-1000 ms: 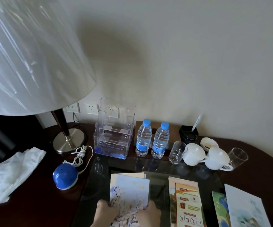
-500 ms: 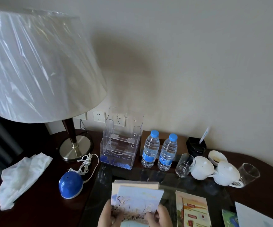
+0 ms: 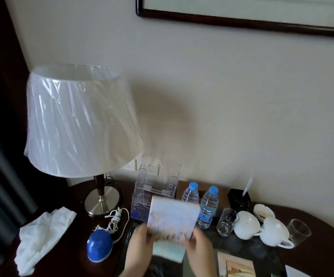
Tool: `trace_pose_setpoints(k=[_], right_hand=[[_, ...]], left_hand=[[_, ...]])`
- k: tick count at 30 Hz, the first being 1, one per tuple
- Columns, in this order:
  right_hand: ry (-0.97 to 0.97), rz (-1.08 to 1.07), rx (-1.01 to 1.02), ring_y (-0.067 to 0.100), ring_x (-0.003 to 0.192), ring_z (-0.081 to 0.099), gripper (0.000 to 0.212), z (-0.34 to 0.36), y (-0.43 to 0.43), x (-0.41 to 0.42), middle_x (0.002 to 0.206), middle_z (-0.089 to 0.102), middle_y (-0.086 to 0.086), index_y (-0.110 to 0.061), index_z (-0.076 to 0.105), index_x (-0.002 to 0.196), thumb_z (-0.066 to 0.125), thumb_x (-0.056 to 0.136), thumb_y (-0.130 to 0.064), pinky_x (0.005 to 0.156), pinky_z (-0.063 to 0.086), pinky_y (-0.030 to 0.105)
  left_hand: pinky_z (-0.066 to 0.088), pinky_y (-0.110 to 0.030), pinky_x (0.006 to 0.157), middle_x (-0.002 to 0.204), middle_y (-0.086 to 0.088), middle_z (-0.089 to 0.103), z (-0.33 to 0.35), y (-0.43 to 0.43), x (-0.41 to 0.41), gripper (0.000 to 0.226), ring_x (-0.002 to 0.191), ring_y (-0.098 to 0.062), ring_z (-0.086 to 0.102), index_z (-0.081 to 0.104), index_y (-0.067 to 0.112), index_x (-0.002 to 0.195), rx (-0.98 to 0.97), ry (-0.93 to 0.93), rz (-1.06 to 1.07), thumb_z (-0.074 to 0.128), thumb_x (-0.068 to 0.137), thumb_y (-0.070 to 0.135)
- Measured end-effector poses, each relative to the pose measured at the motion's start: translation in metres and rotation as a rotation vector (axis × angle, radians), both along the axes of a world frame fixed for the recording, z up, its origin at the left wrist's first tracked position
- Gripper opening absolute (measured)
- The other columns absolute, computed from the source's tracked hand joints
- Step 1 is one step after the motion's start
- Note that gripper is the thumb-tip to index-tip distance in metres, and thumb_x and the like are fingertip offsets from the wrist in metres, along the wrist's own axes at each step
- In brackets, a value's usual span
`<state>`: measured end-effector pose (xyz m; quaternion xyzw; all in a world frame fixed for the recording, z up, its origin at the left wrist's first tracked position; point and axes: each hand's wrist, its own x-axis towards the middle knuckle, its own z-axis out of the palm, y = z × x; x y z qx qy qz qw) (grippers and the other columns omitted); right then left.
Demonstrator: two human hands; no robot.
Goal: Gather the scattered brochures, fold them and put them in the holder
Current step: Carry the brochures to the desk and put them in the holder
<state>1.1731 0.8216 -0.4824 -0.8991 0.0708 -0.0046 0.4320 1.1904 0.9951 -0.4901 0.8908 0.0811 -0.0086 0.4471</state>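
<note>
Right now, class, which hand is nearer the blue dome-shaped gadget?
Left. The left hand grips the brochure just right of the blue dome-shaped gadget; the right hand grips the brochure's other edge, farther right.

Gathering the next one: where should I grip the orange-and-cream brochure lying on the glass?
Likely its left long edge, from the left: the orange-and-cream paper brochure lies flat on the glass top, so only an edge can be pinched, and the right hand, holding the pale paper brochure, is nearest.
</note>
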Motion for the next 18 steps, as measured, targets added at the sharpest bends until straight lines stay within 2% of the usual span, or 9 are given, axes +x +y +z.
trace_pose_setpoints(k=[2,3,5,8,10,12,13,15,18], right_hand=[[-0.109,-0.047,-0.002,0.009,0.083,0.062,0.025,0.028,0.004,0.023,0.088,0.064,-0.012,-0.020,0.063,0.109,0.063,0.088,-0.005,0.073,0.050,0.016],[-0.129,-0.050,0.003,0.015,0.081,0.062,0.019,0.045,0.009,0.037,0.086,0.065,-0.005,-0.017,0.061,0.105,0.062,0.089,-0.006,0.072,0.051,0.026],[-0.156,-0.091,0.023,0.020,0.077,0.060,0.009,0.069,0.015,0.067,0.084,0.064,0.004,-0.009,0.060,0.098,0.062,0.090,-0.006,0.069,0.048,0.036],[-0.157,-0.150,0.042,0.020,0.069,0.052,0.006,0.081,0.027,0.100,0.075,0.057,0.006,-0.003,0.057,0.088,0.062,0.089,-0.006,0.060,0.038,0.030],[-0.165,-0.157,0.030,0.014,0.062,0.048,0.017,0.081,0.037,0.115,0.068,0.051,-0.001,-0.011,0.052,0.077,0.061,0.090,-0.005,0.055,0.033,0.022],[-0.169,-0.152,0.016,0.007,0.060,0.046,0.028,0.075,0.045,0.128,0.068,0.049,-0.006,-0.019,0.045,0.072,0.059,0.091,-0.004,0.050,0.030,0.015],[-0.160,-0.146,0.005,0.008,0.063,0.049,0.023,0.072,0.049,0.133,0.072,0.053,-0.006,-0.018,0.047,0.076,0.058,0.091,-0.004,0.051,0.031,0.015],[-0.145,-0.142,-0.017,0.015,0.073,0.058,0.008,0.064,0.055,0.142,0.083,0.062,0.001,-0.009,0.054,0.088,0.054,0.092,-0.003,0.057,0.040,0.021],[-0.135,-0.138,-0.040,0.022,0.086,0.064,0.007,0.055,0.062,0.155,0.093,0.066,0.007,-0.005,0.056,0.095,0.050,0.092,-0.002,0.069,0.052,0.034]], left_hand=[[0.045,-0.027,0.063,0.077,0.010,0.054,0.031,0.005,0.027,0.019,0.077,-0.018,0.056,0.052,0.027,0.078,0.024,-0.057,-0.004,0.063,0.087,0.013],[0.043,-0.026,0.062,0.080,0.008,0.057,0.050,0.007,0.042,0.012,0.078,-0.017,0.057,0.055,0.023,0.084,0.014,-0.097,0.001,0.060,0.088,0.013],[0.043,-0.026,0.066,0.092,0.003,0.062,0.072,0.010,0.071,0.012,0.085,-0.020,0.061,0.060,0.017,0.101,0.032,-0.145,-0.001,0.057,0.090,0.012],[0.039,-0.022,0.055,0.084,0.004,0.061,0.082,0.018,0.099,0.007,0.083,-0.021,0.063,0.056,0.016,0.095,0.013,-0.175,0.021,0.057,0.090,0.011],[0.035,-0.018,0.050,0.080,0.003,0.062,0.081,0.024,0.114,0.009,0.074,-0.015,0.061,0.054,0.019,0.090,-0.021,-0.207,0.073,0.057,0.090,0.010],[0.036,-0.019,0.052,0.085,0.001,0.065,0.072,0.031,0.126,0.012,0.069,-0.010,0.056,0.055,0.018,0.096,-0.048,-0.219,0.121,0.058,0.089,0.009],[0.038,-0.021,0.056,0.088,0.001,0.065,0.067,0.036,0.129,0.015,0.073,-0.012,0.056,0.058,0.016,0.102,-0.071,-0.215,0.144,0.059,0.089,0.008],[0.041,-0.024,0.064,0.095,-0.003,0.069,0.056,0.044,0.137,0.020,0.081,-0.015,0.058,0.061,0.011,0.108,-0.097,-0.214,0.168,0.061,0.088,0.007],[0.043,-0.025,0.069,0.100,-0.008,0.072,0.042,0.053,0.150,0.021,0.080,-0.014,0.058,0.066,0.008,0.106,-0.108,-0.211,0.206,0.065,0.085,0.007]])
